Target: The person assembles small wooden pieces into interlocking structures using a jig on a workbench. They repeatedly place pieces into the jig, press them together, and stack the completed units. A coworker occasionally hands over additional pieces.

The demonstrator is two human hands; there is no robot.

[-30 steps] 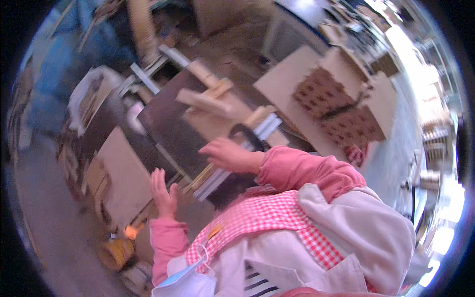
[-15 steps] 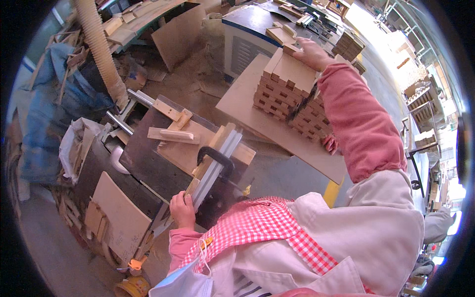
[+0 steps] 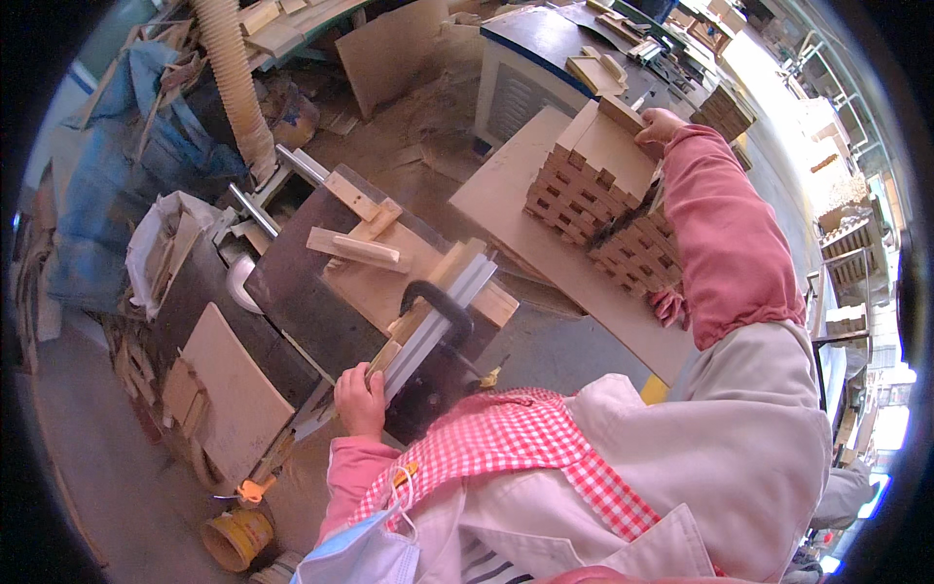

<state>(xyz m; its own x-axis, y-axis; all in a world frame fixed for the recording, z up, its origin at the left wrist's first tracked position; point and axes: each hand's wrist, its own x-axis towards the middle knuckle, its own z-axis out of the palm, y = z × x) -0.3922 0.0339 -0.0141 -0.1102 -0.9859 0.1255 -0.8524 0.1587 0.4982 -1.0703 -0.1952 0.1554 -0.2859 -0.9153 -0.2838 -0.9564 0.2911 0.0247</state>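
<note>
My right hand (image 3: 662,127) reaches out over a stack of notched wooden boards (image 3: 584,200). Its fingers are closed on the near end of a thin wooden board (image 3: 620,114), which stands tilted on edge at the stack's far side. Close to my body, my left hand (image 3: 360,401) is wrapped round the end of a wood-and-metal fence (image 3: 409,341) on a saw table (image 3: 302,282). A black clamp (image 3: 440,304) grips that fence. Some of the left fingertips are hidden behind the fence's end.
Wooden strips (image 3: 358,248) lie fixed across the saw table. A large panel (image 3: 530,238) carries the stack, with a crumpled red glove (image 3: 667,308) beside it. Beyond stands a blue-edged machine (image 3: 530,73). A ribbed hose (image 3: 236,88) hangs at left; a yellow bucket (image 3: 236,538) sits below.
My right hand has gone from spread fingers over the stack's far edge to a closed hold on the board, which now stands up more. The whole view has shifted slightly; my left hand stays at the fence.
</note>
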